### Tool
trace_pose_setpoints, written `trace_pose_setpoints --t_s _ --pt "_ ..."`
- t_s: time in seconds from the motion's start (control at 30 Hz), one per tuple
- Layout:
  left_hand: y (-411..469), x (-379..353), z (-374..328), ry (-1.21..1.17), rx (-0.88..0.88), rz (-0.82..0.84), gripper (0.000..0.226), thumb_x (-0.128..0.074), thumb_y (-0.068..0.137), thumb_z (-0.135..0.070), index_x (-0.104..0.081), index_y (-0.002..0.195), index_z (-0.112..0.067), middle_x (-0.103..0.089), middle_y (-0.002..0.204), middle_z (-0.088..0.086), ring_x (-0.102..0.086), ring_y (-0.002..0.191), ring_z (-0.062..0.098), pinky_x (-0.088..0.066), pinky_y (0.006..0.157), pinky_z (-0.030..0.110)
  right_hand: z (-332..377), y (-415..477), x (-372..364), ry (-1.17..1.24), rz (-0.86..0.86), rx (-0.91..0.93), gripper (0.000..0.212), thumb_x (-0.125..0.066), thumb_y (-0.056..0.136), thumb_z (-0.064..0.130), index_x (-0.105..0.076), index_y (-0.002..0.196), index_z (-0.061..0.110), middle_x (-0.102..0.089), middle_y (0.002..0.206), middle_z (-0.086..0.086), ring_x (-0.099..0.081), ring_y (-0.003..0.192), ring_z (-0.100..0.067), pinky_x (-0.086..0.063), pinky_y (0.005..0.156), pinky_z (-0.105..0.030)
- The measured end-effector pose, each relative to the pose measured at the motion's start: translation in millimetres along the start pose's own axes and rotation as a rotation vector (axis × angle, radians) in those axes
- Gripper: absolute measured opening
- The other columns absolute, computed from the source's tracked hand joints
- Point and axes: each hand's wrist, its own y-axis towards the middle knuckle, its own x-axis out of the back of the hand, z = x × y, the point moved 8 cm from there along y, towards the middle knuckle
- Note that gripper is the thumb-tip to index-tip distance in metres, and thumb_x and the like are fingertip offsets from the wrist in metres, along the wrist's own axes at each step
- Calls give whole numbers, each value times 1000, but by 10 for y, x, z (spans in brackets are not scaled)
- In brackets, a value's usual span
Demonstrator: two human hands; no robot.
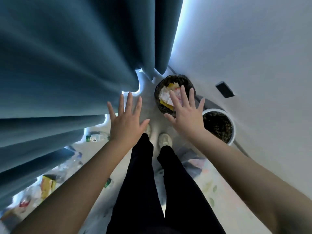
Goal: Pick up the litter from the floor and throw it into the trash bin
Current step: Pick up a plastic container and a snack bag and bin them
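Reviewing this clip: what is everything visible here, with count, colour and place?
trash bin: one, dark-lined, on the floor ahead
paper litter: several pieces, white and yellow, inside the trash bin
second bin: one, white rim, dark liner, by the wall
plastic bottle: one, clear, green label, floor beside the curtain
yellow packet: one, yellow, floor lower left
curtain: one, teal-blue, left
wall plate: one, black, right wall
shoes: two, pale, centre
legs: two, black trousers
left hand: empty, fingers spread
right hand: empty, fingers spread, overlapping the trash bin
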Motion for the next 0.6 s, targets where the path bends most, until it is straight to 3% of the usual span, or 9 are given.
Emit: trace_pose_setpoints --t_s 0.27,0.43,0.6 --pt "-1825 439 502 -188 468 -177 72 -29 91 -58 -20 151 -20 -13 159 11 -7 147 33 -6 110 66 1139 -1054 738 -36 -76 386 80 -42 90 59 -1 153 32 7 163 -6 6 148 -36 -6 111 -67" --pt "-2645 358 834 -265 771 -220 72 -20 91 -61 -19 152 -22 -11 160 11 -5 147 34 -5 111 64 1867 -1451 710 -167 -38 621 80 -37 91 62 1 154 32 7 162 -6 8 148 -34 -6 114 -65" --pt "-3432 59 1204 -365 951 -255 74 -31 92 -58 -9 153 -23 0 161 9 4 148 32 0 113 64 2613 -1861 449 -275 17 791 80 -35 93 63 8 153 31 12 162 -7 12 148 -35 -4 115 -64"
